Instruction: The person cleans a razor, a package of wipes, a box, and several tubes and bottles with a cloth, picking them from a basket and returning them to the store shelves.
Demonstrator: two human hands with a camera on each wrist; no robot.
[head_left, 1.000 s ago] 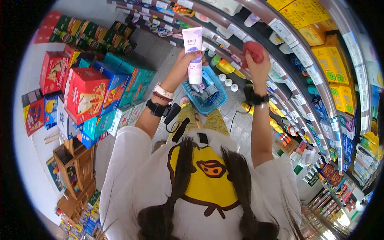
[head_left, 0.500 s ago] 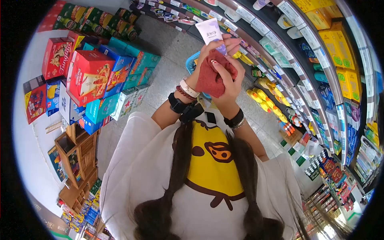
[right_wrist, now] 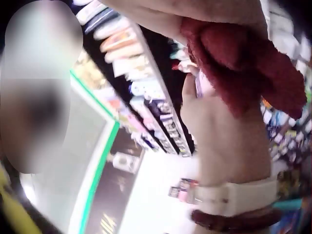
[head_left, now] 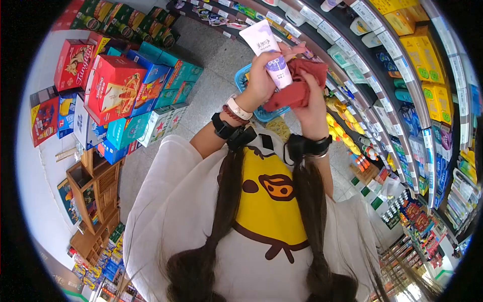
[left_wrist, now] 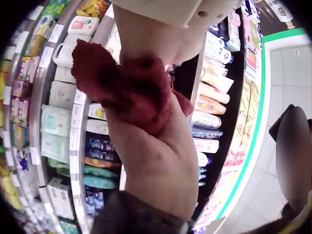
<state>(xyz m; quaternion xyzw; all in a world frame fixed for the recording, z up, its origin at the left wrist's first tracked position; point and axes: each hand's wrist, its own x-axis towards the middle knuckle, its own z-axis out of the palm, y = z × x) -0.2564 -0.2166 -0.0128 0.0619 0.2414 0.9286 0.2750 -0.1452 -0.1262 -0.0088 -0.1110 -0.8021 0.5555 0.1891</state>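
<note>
In the head view my left hand (head_left: 262, 79) holds a white and purple tube (head_left: 263, 39) at a slant, thumb across its front, other fingers behind it. My right hand (head_left: 314, 113) grips a crumpled red cloth (head_left: 296, 95) just right of the tube's lower end. From the left wrist, the cloth (left_wrist: 141, 90) hangs between my left hand (left_wrist: 158, 41) above and my right hand (left_wrist: 153, 156) below. The right wrist view shows the cloth (right_wrist: 243, 68) over my left hand (right_wrist: 226, 136), with a bit of tube (right_wrist: 204, 85) near the thumb.
A blue basket (head_left: 241, 78) is partly hidden behind the hands. Curved shelves with bottles and yellow boxes (head_left: 421, 55) line the right. Stacked drink cartons (head_left: 113, 90) and a wooden cabinet (head_left: 80, 176) stand at left. Yellow items (head_left: 342, 128) lie low beside the shelves.
My right hand came in from the right with the cloth, which covered much of the tube half a second ago. The cloth has since shifted right, uncovering the tube's lower part.
</note>
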